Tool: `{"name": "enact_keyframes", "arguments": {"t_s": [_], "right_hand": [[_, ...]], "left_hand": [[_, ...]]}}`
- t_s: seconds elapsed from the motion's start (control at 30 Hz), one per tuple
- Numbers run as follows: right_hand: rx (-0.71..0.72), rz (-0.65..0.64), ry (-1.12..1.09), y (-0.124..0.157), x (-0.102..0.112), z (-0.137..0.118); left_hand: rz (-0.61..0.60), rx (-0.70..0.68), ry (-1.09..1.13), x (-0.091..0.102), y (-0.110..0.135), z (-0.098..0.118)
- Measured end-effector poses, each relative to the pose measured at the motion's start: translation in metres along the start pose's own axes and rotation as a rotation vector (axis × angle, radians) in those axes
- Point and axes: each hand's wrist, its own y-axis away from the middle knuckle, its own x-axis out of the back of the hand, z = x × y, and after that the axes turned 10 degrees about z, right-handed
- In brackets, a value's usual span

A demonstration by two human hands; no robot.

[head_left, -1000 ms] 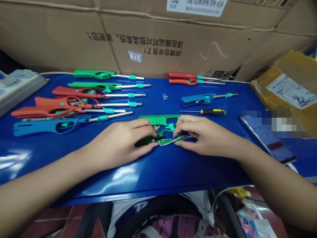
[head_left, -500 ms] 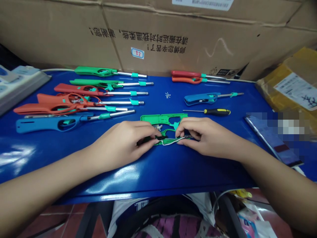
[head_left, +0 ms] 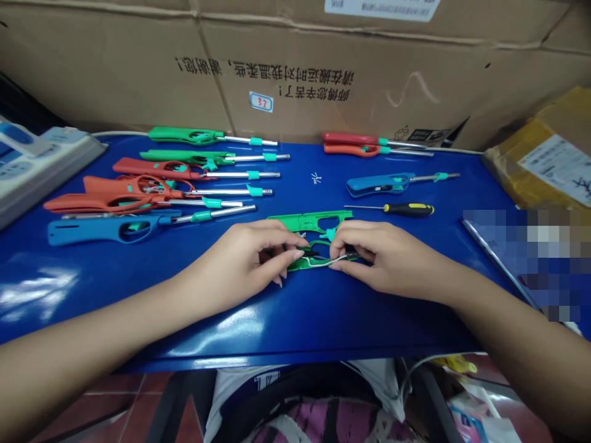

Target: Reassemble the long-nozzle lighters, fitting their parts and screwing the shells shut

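Two green lighter casing halves lie open at the table's middle. The far half (head_left: 295,223) rests apart from my hands, beside a teal trigger piece (head_left: 329,234). My left hand (head_left: 249,255) is closed at the near half (head_left: 307,265), with thumb and forefinger pinching a small black part (head_left: 311,253). A white wire (head_left: 318,263) arcs from that part to my right hand (head_left: 383,255). The right fingertips pinch the wire's other end and a dark piece at the near half's right end. My fingers cover much of this half.
At the left lie several green, red and blue long-nosed lighters (head_left: 106,231). Two red-orange lighters (head_left: 353,139), a blue lighter (head_left: 378,184) and a screwdriver (head_left: 409,210) lie to the right. A cardboard box (head_left: 138,67) stands behind; a power strip (head_left: 55,163) is at left.
My left thumb and forefinger have shifted slightly along the black part, and the other left fingers now show beneath the thumb. My right hand keeps its grip. The view has tilted a little.
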Motion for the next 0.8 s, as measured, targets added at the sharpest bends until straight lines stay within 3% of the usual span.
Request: {"name": "enact_keyframes", "arguments": {"t_s": [0.53,0.8], "right_hand": [[0.032,0.038,-0.005,0.0024,-0.0035,-0.0041],[0.010,0.013,0.006,0.0039,-0.0045,-0.0052]], "left_hand": [[0.035,0.210,0.163,-0.0050,-0.0058,0.0038],[0.053,0.222,0.203,-0.0043,-0.0069,0.0045]]}}
